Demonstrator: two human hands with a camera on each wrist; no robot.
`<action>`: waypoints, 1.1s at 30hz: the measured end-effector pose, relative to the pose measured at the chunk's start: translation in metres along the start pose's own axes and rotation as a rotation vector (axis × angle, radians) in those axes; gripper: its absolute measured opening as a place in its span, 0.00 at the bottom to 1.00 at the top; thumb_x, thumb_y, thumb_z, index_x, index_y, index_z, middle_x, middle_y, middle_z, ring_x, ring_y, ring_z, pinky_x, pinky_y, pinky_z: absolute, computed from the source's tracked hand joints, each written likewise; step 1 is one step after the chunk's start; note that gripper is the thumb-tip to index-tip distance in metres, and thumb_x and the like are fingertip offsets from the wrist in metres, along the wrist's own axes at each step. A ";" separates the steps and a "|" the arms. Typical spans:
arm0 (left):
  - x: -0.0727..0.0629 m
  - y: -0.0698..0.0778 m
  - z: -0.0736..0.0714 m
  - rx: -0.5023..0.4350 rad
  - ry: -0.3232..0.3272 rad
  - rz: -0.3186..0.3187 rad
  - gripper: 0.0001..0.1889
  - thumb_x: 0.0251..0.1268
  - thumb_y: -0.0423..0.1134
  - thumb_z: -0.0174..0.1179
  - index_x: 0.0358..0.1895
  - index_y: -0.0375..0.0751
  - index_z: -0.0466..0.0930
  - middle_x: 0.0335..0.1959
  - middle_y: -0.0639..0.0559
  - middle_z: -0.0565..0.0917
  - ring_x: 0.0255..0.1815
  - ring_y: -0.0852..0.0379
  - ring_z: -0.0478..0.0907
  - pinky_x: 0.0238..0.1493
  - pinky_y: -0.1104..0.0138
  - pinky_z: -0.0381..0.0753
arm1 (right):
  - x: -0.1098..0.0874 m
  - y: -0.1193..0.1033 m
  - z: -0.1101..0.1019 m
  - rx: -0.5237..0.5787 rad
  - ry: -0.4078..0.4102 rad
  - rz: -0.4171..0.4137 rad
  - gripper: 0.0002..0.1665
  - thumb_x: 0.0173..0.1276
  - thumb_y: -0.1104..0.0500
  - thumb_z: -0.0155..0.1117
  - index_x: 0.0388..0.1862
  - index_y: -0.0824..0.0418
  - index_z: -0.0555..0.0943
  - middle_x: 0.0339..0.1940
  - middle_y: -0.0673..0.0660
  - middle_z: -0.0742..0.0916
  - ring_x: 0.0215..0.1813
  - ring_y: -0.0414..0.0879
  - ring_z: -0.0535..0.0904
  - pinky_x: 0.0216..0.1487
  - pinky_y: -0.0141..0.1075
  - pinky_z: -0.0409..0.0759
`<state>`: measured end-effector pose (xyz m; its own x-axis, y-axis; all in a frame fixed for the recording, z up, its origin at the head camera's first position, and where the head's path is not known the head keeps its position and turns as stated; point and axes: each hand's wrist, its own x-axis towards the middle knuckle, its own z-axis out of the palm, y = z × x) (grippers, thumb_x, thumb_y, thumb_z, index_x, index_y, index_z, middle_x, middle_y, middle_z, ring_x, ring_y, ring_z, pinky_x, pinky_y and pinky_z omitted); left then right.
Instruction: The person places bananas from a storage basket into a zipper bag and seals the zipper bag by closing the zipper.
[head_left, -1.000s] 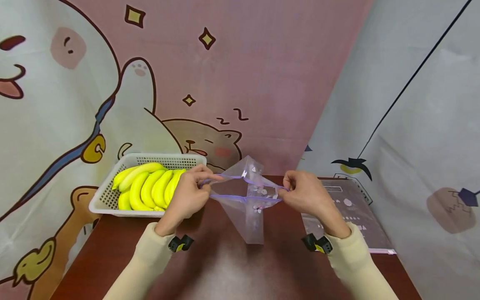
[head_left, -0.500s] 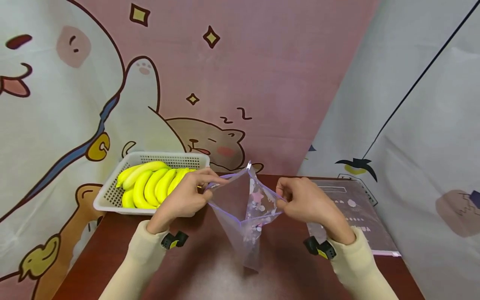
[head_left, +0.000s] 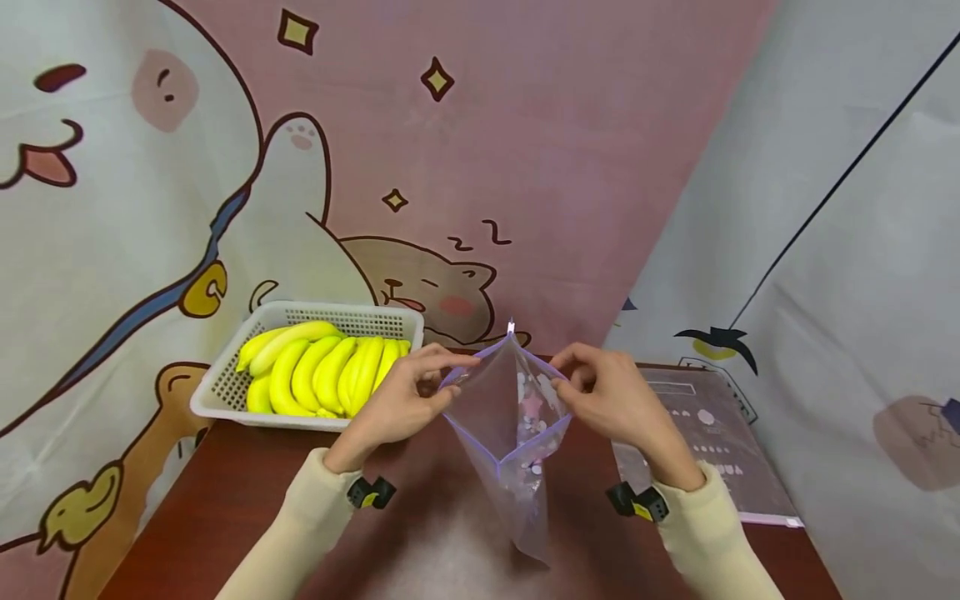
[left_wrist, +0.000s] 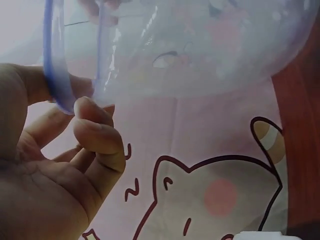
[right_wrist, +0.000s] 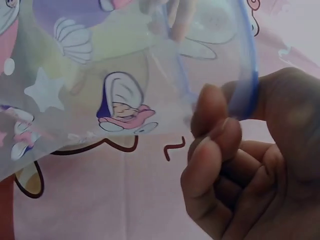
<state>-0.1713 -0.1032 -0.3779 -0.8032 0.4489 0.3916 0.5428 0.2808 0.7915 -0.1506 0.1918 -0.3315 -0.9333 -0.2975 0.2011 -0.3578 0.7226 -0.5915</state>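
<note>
A reddish-brown tabletop (head_left: 202,517) meets a cartoon-printed backdrop (head_left: 570,167), pink between pale sides; the right wrist view shows a bonneted figure (right_wrist: 122,102), unreadable from the head, printed on the translucent slider bag (head_left: 517,500); leftmost, bananas (head_left: 318,367) lie in a white basket (head_left: 255,419), its near corner hidden by the left hand (head_left: 408,392), whose fingers pinch the bag's purple rim (left_wrist: 48,50); the bag hangs mouth-open mid-table; the right hand (head_left: 615,398) pinches the opposite rim, its sleeve (head_left: 712,533) covering part of a flat pouch (head_left: 750,475).
</note>
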 end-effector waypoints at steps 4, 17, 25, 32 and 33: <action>0.001 -0.004 0.003 0.016 0.029 -0.009 0.23 0.65 0.27 0.64 0.62 0.47 0.84 0.40 0.51 0.80 0.26 0.58 0.72 0.29 0.72 0.71 | 0.001 0.005 0.004 0.040 0.033 -0.016 0.09 0.69 0.61 0.67 0.46 0.56 0.87 0.16 0.46 0.79 0.15 0.37 0.66 0.19 0.31 0.63; -0.001 -0.015 0.000 0.003 0.057 -0.100 0.20 0.67 0.30 0.65 0.61 0.42 0.82 0.46 0.46 0.85 0.27 0.57 0.78 0.32 0.69 0.81 | 0.002 0.022 0.015 0.063 0.099 -0.035 0.11 0.72 0.58 0.67 0.51 0.57 0.88 0.21 0.47 0.83 0.19 0.38 0.70 0.23 0.31 0.67; -0.007 -0.026 -0.009 -0.015 0.103 -0.210 0.17 0.72 0.37 0.64 0.61 0.45 0.82 0.44 0.44 0.85 0.34 0.52 0.81 0.35 0.68 0.83 | 0.003 0.025 0.022 0.086 0.125 -0.049 0.10 0.71 0.60 0.68 0.49 0.56 0.88 0.22 0.47 0.84 0.21 0.39 0.74 0.25 0.31 0.71; -0.006 -0.044 -0.028 0.086 0.154 -0.241 0.18 0.74 0.39 0.62 0.64 0.44 0.80 0.52 0.43 0.86 0.52 0.48 0.84 0.54 0.56 0.85 | 0.004 0.025 0.022 0.103 0.132 -0.068 0.10 0.71 0.59 0.68 0.49 0.59 0.88 0.22 0.47 0.84 0.21 0.39 0.74 0.24 0.31 0.71; -0.006 -0.047 -0.031 0.094 0.157 -0.252 0.19 0.74 0.39 0.62 0.64 0.43 0.79 0.54 0.42 0.86 0.55 0.47 0.84 0.56 0.53 0.85 | 0.005 0.025 0.022 0.104 0.134 -0.070 0.10 0.71 0.60 0.68 0.49 0.59 0.88 0.22 0.47 0.83 0.21 0.39 0.74 0.24 0.31 0.71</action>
<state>-0.1999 -0.1455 -0.4025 -0.9394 0.2209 0.2623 0.3365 0.4466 0.8290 -0.1634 0.1948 -0.3624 -0.9042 -0.2543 0.3430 -0.4238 0.6327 -0.6481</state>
